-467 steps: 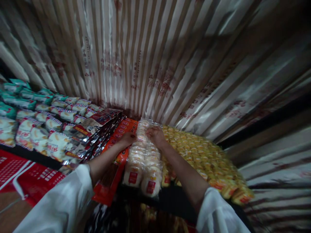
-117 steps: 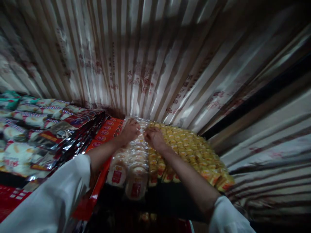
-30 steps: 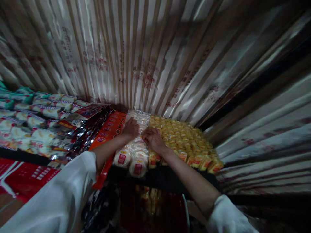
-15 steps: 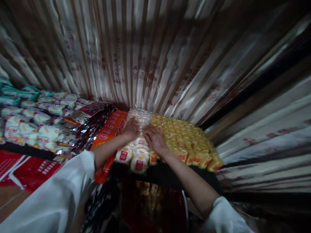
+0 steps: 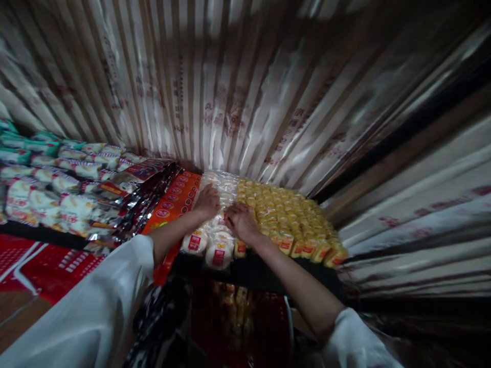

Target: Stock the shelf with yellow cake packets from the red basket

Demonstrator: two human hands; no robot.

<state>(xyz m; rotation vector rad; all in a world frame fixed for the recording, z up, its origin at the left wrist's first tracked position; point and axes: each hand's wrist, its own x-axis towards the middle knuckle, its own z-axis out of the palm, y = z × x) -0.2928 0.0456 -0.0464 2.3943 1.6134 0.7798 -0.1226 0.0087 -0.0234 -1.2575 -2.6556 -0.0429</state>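
Clear-wrapped bun packs (image 5: 215,240) lie under both palms: left hand (image 5: 207,201) and right hand (image 5: 241,222) pressing, fingers loosely curled.

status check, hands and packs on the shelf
Left hand flat on clear bun packs. Right hand on same row, grip unclear. Yellow packs alongside right.

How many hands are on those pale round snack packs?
2: the left hand lies on the pale round packs toward the orange packets, the right hand beside it at the edge of the yellow packs.
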